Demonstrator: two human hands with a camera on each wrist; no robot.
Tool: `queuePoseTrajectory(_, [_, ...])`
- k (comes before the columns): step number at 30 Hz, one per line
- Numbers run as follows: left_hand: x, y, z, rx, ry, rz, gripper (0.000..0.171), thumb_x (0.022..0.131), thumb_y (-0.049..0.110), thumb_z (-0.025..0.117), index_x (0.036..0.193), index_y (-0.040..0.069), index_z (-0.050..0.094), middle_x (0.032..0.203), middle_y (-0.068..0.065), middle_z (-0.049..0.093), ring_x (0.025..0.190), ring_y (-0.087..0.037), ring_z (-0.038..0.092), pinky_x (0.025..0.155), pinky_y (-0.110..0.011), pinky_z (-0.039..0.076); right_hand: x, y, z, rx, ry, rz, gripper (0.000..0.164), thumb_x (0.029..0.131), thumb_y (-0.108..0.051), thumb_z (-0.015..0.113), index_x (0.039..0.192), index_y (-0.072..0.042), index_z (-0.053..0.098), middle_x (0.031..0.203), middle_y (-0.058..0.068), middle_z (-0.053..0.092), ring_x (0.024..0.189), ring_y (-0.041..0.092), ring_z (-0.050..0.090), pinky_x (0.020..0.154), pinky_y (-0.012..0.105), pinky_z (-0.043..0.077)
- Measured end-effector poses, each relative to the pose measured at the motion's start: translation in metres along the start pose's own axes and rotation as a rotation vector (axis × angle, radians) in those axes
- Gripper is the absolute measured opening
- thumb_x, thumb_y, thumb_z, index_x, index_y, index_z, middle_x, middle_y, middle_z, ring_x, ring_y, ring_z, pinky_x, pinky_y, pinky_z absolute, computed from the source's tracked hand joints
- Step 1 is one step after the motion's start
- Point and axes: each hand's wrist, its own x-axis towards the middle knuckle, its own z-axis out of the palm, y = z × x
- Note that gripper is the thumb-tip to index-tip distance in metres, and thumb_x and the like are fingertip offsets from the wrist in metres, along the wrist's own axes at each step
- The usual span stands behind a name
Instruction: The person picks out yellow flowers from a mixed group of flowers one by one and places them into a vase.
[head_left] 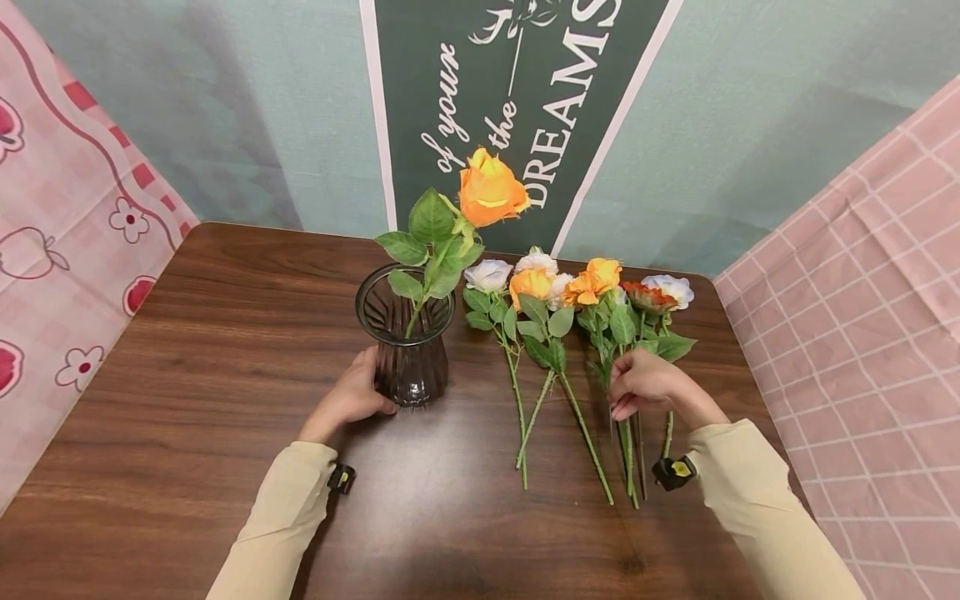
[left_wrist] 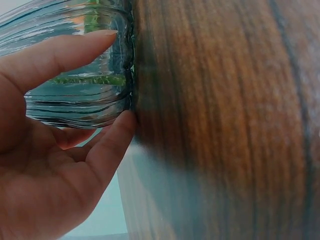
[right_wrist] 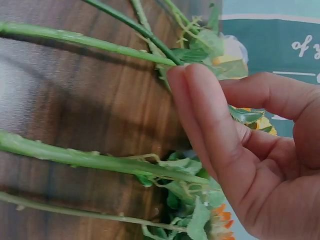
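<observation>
A dark, see-through ribbed glass vase (head_left: pixel 411 379) stands upright on the table with one orange rose (head_left: pixel 491 190) in it, its leafy stem leaning right. My left hand (head_left: pixel 352 390) holds the vase low on its left side; thumb and fingers lie round the glass (left_wrist: pixel 95 107) near its base in the left wrist view. Over the right-hand group of flowers, my right hand (head_left: pixel 647 382) pinches a thin dark green flower stem (right_wrist: pixel 137 27) at the fingertips. Thicker green stems (right_wrist: pixel 90 156) lie beside and below that hand. The bloom of the pinched stem is hidden.
Left of the right hand lie an orange rose (head_left: pixel 531 287) and a pale lilac flower (head_left: pixel 488 275), stems crossing. Orange blooms (head_left: pixel 592 282), a rust-red flower (head_left: pixel 647 297) and a bluish-white one (head_left: pixel 672 289) lie at the back right. A printed cloth (head_left: pixel 517 125) hangs behind the table.
</observation>
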Motion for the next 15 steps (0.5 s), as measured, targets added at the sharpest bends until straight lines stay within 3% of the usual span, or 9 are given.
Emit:
queuePoseTrajectory(8, [0.000,0.000,0.001,-0.003,0.005,0.009,0.084,0.052,0.001,0.077,0.124,-0.010,0.035,0.116,-0.029,0.042,0.110,-0.041,0.041,0.094,-0.051,0.034,-0.011,-0.013,-0.007,0.018,-0.009,-0.044,0.004,0.078,0.011,0.051,0.079,0.011,0.047,0.068,0.019,0.059,0.058,0.025,0.063,0.060,0.036,0.054])
queuePoseTrajectory(15, [0.002,-0.003,0.001,-0.004,0.013,0.017,0.084,0.052,0.000,0.076,0.125,-0.011,0.034,0.117,-0.029,0.042,0.112,-0.040,0.039,0.095,-0.050,0.033,-0.012,-0.017,-0.009,0.128,-0.025,-0.060,0.005,0.078,0.013,0.050,0.078,0.008,0.047,0.068,0.017,0.057,0.060,0.025,0.063,0.063,0.036,0.054])
